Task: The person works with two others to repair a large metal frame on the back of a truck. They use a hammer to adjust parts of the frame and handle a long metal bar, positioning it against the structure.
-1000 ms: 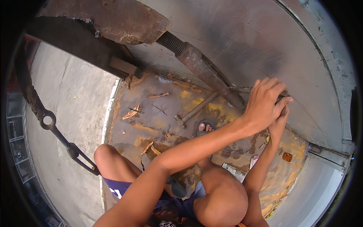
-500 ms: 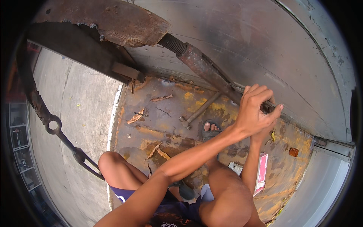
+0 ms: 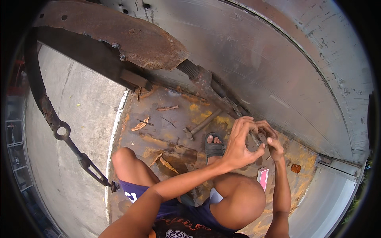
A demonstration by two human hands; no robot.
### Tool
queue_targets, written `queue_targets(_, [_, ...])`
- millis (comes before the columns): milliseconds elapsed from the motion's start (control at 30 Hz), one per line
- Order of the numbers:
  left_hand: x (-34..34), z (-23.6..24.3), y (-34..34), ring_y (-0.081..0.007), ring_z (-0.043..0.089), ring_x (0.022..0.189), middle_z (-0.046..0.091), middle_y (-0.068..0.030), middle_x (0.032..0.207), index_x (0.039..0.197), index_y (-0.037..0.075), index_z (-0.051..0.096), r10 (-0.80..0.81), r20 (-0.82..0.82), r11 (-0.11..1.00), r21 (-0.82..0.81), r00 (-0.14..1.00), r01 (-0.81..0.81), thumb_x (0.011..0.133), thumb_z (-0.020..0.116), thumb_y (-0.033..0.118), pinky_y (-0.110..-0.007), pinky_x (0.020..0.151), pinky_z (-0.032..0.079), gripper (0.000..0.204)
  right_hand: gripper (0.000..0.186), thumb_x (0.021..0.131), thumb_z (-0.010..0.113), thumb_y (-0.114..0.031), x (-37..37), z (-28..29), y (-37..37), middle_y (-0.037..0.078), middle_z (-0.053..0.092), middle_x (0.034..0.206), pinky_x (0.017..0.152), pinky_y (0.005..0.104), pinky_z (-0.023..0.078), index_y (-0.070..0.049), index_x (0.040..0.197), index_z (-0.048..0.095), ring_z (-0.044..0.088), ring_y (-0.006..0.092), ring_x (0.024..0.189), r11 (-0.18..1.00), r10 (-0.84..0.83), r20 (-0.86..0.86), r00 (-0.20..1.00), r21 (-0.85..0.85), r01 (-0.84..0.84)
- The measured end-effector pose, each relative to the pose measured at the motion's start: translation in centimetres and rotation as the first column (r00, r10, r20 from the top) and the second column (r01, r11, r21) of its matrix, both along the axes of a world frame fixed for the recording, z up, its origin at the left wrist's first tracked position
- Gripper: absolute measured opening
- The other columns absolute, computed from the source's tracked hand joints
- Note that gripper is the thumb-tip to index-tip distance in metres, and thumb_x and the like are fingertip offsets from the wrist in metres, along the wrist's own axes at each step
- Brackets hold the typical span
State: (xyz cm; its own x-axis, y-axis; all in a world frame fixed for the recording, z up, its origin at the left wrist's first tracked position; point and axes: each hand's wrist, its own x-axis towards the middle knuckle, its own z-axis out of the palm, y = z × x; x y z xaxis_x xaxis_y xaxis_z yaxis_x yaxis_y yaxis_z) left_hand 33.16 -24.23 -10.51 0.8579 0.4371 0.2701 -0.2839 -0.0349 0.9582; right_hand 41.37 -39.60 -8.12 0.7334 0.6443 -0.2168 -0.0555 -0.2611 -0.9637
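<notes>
A rusty turnbuckle (image 3: 206, 82) runs slantwise down beside a grey metal panel (image 3: 270, 67), its upper end screwed onto a threaded rod (image 3: 188, 69) that comes out of a thick, rust-brown steel beam (image 3: 131, 39). Its lower end lies between the person's two hands. The left hand (image 3: 240, 143) has its grip curled about that end, fingers over the top and thumb on the near side, pinching the metal. The right hand (image 3: 274, 139) bends in from the other side at the same spot, thumb and fingers partly around a dark piece; whether its grip is pressed tight, I cannot tell.

Below, on the stained, rusty floor plate (image 3: 166, 137), a hammer (image 3: 203, 123) lies left of the hands, near a sandalled foot (image 3: 214, 147). Dry leaves (image 3: 168, 163) are scattered farther left. A pink-and-white box (image 3: 262, 177) lies near the right forearm, with a small amber container (image 3: 295, 168) to its right.
</notes>
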Motion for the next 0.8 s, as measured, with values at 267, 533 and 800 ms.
queue_targets(267, [-1.0, 2.8, -1.9, -0.0204, 0.058, 0.097, 0.057, -0.0146, 0.107, 0.139, -0.007, 0.028, -0.374, -0.473, 0.583, -0.789, 0.797, -0.194, 0.073, 0.076, 0.007, -0.034, 0.089, 0.048, 0.082, 0.088, 0.096, 0.032, -0.074, 3.1, -2.7, 4.4, 0.026, 0.062, 0.117, 0.105, 0.0425, 0.039, 0.003, 0.13, 0.059, 0.057, 0.0358, 0.113, 0.606, 0.097, -0.103, 0.99, -0.783, -0.141])
queue_targets(533, [1.5, 3.6, 0.9, -0.0164, 0.057, 0.078, 0.059, -0.0077, 0.085, 0.102, -0.006, 0.056, -0.508, -0.519, 0.622, -0.773, 0.688, -0.123, 0.074, 0.068, 0.01, -0.034, 0.069, 0.048, 0.034, 0.08, 0.091, 0.048, -0.069, 3.0, -3.3, 3.3, 0.025, 0.041, 0.145, 0.095, 0.0462, 0.044, -0.028, 0.158, 0.031, 0.048, 0.0294, 0.121, 0.656, -0.019, -0.38, 0.925, -0.703, -0.276])
queue_targets(800, [0.6, 1.1, 0.1, -0.014, 0.054, 0.07, 0.057, -0.0063, 0.079, 0.098, -0.006, 0.056, -0.423, -0.466, 0.723, -0.69, 0.777, -0.02, 0.073, 0.066, 0.012, -0.028, 0.059, 0.043, 0.032, 0.061, 0.088, 0.059, -0.069, 0.6, -4.2, 3.3, 0.004, 0.06, 0.078, 0.061, 0.0344, 0.037, -0.011, 0.101, 0.071, 0.052, 0.0162, 0.073, 0.699, -0.516, -0.299, 0.803, -0.689, 0.193])
